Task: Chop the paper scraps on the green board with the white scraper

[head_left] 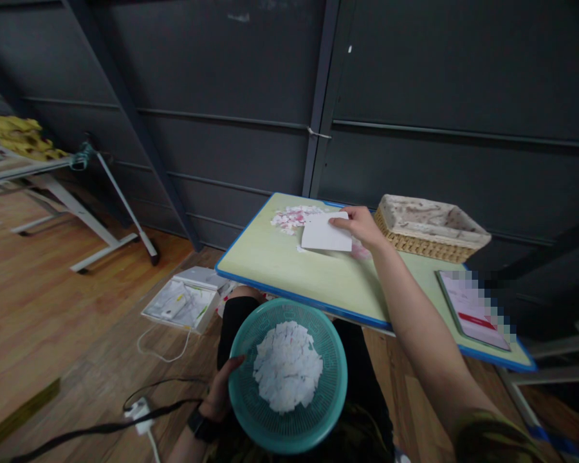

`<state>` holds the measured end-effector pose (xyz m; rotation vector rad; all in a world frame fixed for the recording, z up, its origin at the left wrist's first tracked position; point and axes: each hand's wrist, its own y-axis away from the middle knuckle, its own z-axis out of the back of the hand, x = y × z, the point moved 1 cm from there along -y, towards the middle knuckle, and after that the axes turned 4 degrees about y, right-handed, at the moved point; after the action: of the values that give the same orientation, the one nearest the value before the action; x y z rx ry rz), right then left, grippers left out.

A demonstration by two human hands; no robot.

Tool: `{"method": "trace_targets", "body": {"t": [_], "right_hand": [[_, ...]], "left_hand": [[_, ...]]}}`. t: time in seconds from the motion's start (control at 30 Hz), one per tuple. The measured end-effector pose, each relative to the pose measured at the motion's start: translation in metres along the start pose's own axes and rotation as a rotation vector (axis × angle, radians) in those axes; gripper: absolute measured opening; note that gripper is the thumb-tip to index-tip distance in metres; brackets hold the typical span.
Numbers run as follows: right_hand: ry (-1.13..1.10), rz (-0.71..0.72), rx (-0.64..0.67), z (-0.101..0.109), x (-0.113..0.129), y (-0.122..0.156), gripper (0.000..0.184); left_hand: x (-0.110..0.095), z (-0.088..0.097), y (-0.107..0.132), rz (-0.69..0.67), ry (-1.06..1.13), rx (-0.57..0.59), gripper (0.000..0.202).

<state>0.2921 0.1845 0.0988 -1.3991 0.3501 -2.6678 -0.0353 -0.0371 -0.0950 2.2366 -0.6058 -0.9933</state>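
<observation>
My left hand (pixel 222 386) grips the rim of a round teal plastic colander (pixel 335 386) resting on my lap, thumb over the edge. A heap of torn white paper scraps (pixel 288 366) lies inside it. Over the table (pixel 265 257), my right hand (pixel 359 225) pinches a white sheet of paper or card (pixel 325 233) by its right side. Beyond the sheet, a loose pile of pink and white scraps (pixel 292 218) is spread on the pale green tabletop, partly hidden by the sheet.
A lined wicker basket (pixel 429 247) stands at the table's right back, with a tablet (pixel 473 308) in front of it. On the floor at left are an open white box (pixel 183 305), cables and a power plug (pixel 139 411). Dark panels (pixel 231 154) rise behind the table.
</observation>
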Motion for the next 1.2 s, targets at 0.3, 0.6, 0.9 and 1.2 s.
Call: {"method": "trace_targets", "body": {"t": [0.3, 0.6, 0.9, 1.2], "right_hand": [[0.042, 0.027, 0.029, -0.0025, -0.0021, -0.0015, 0.032], [0.058, 0.01, 0.022, -0.0003, -0.0013, -0.0004, 0.029], [0.086, 0.062, 0.034, -0.0043, 0.0015, 0.0004, 0.033], [0.138, 0.118, 0.041, -0.0062, -0.004, -0.0019, 0.037]], "left_hand": [[-0.0017, -0.0049, 0.0047, 0.01, -0.014, -0.027, 0.03], [-0.0018, -0.0047, 0.004, -0.007, -0.011, -0.065, 0.03], [-0.001, -0.0034, 0.0017, -0.004, -0.018, -0.04, 0.022], [-0.0027, -0.0088, 0.006, -0.018, -0.029, -0.031, 0.012]]}}
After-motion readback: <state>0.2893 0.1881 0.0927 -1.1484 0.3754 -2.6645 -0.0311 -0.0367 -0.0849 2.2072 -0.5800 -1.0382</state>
